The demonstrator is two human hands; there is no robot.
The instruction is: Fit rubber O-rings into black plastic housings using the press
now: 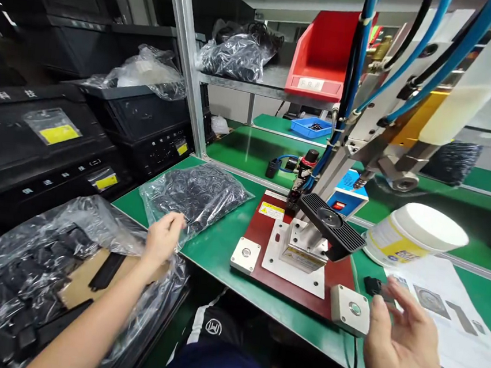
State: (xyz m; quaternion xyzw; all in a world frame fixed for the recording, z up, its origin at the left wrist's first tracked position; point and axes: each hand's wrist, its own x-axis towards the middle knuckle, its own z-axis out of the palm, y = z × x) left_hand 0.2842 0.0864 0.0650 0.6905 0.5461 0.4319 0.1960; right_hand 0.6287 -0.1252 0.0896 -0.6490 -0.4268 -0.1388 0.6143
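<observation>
My left hand (162, 237) reaches out to the left, fingers curled, at the edge of a clear plastic bag of small black rings (196, 194) that lies on the green bench (217, 251). What its fingers pinch is hidden. My right hand (401, 343) hovers at the lower right with fingers spread, a small black part (375, 287) at its fingertips. Between the hands stands a dispensing fixture (295, 252) on a dark red base, with a black ribbed part (332, 226) resting on its white stand under the nozzle (358, 182).
A plastic-lined box of black parts (23, 278) sits at the lower left. A white tub (409, 234) and a printed sheet (450, 313) lie at the right. Black crates (36, 141) are stacked at the left; a red bin (322, 55) sits on the shelf. Blue hoses (356, 73) hang overhead.
</observation>
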